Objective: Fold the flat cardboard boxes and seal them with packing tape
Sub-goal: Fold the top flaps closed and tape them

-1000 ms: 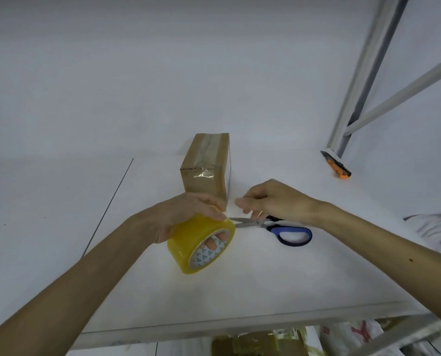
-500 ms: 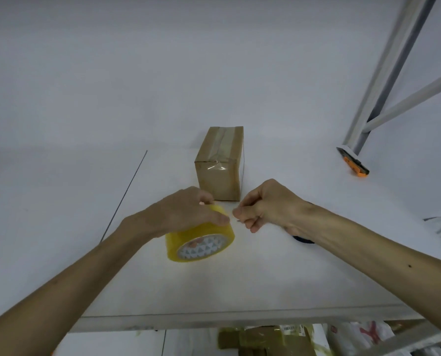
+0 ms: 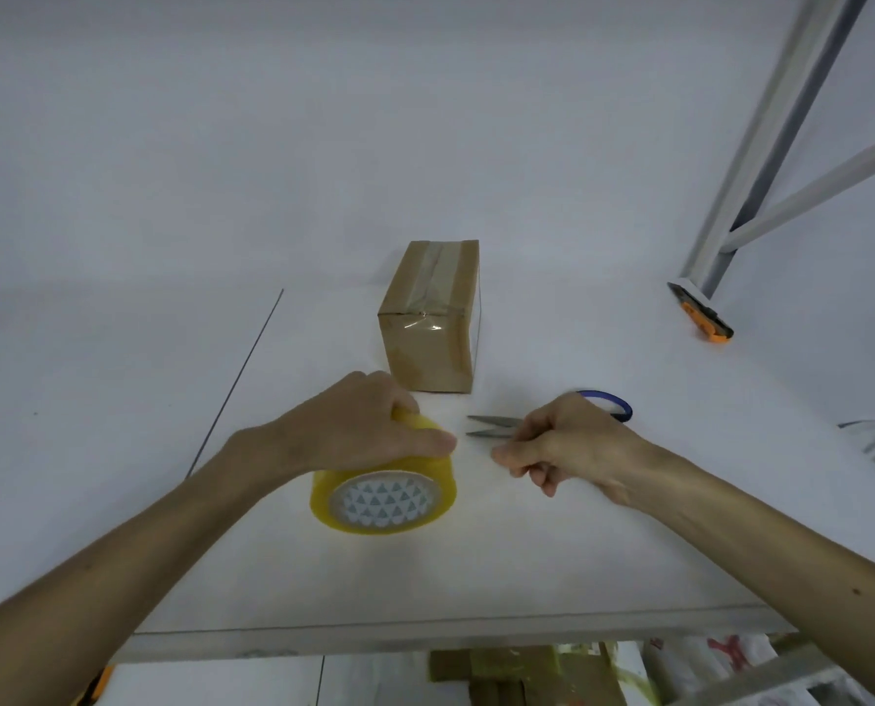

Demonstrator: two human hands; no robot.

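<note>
A plain white wall [image 3: 323, 119] rises behind a white flat tabletop [image 3: 527, 563], which a thin dark straight line [image 3: 241, 374] crosses on its left part. At the far right stands a pale grey metal upright [image 3: 761, 145] with a slanting grey brace [image 3: 822, 191] joined to it. Just beside its foot lies a flat orange-and-dark tool [image 3: 702, 318] (its kind is hard to tell). Below the table's front edge show brown cardboard scraps [image 3: 516, 680] and a white plastic bag with red print [image 3: 720, 659].

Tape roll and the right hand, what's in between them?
In the head view, the scissors poke their blade tips between tape roll and right hand, over bare table.
</note>
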